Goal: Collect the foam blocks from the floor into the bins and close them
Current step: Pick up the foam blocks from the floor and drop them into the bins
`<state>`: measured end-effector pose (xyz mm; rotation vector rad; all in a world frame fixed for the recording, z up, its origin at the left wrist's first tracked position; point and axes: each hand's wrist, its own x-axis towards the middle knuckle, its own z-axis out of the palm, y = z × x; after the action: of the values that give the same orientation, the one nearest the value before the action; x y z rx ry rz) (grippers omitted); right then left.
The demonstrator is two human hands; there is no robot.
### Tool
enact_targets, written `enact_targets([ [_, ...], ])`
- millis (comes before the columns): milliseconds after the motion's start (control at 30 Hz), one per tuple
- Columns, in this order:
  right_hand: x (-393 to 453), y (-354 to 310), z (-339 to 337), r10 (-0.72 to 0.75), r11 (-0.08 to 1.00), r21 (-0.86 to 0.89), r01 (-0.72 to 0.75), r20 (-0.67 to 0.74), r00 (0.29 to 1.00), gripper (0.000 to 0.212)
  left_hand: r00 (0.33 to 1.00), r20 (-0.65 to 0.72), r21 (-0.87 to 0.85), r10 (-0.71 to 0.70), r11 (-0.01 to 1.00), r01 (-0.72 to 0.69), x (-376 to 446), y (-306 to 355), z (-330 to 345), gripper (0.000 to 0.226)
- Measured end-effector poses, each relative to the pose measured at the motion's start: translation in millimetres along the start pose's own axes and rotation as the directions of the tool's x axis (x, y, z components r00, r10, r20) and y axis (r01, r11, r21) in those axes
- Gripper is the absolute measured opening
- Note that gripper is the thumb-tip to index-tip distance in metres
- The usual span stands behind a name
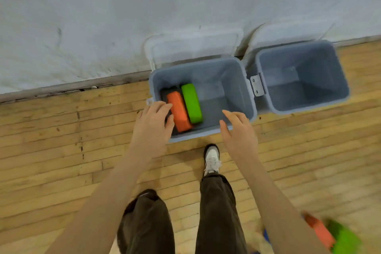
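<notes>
Two grey bins stand open against the wall, lids tipped back. The left bin (239, 80) holds an orange foam block (179, 112) and a green foam block (191, 103) side by side, with a dark block partly hidden beneath them. The right bin (338, 72) looks empty. My left hand (153, 123) hovers over the left bin's near-left corner, fingers relaxed, holding nothing. My right hand (239, 130) hangs over the bin's near rim, fingers loosely spread, also holding nothing. More blocks, an orange one (320, 231) and a green one (346, 239), lie blurred on the floor at the lower right.
A white wall (103, 16) with a baseboard runs behind the bins. The floor is light wood planks (61, 150). My legs in dark trousers and a white shoe (212, 159) stand just in front of the left bin. A metal latch (257, 84) sits between the bins.
</notes>
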<state>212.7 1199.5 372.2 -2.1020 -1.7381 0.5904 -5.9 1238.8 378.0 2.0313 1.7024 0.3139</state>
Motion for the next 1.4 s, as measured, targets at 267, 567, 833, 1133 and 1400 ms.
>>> enact_targets([
  [267, -215, -62, -69, 0.488, 0.872, 0.097, -0.481, -0.274, 0.829, 0.032, 0.797, 0.282, 0.013, 0.534, 0.828, -0.56, -106, 48, -80, 0.041],
  [567, -514, -83, -43, 0.864, 0.413, 0.405, -0.816, -0.459, 0.209, 0.025, 0.14, 0.529, -0.295, 0.837, 0.336, -0.895, -307, 151, -31, 0.028],
  [833, -722, -130, 60, 0.906, 0.125, 0.58, -0.805, -0.397, -0.146, 0.03, -0.1, 0.67, -0.402, 0.735, 0.247, -0.882, -497, 85, 16, 0.038],
  [1133, -817, -130, 187, 0.891, 0.36, 0.526, -0.77, -0.439, 0.117, 0.034, -0.013, 0.768, -0.263, 0.641, 0.297, -0.918, -619, -45, 84, 0.039],
  [1400, -860, -115, 354, 0.954, 0.189, 0.566, -0.803, -0.3, 0.013, 0.036, -0.14, 0.819, -0.31, 0.557, 0.223, -0.924, -658, -150, 192, 0.04],
])
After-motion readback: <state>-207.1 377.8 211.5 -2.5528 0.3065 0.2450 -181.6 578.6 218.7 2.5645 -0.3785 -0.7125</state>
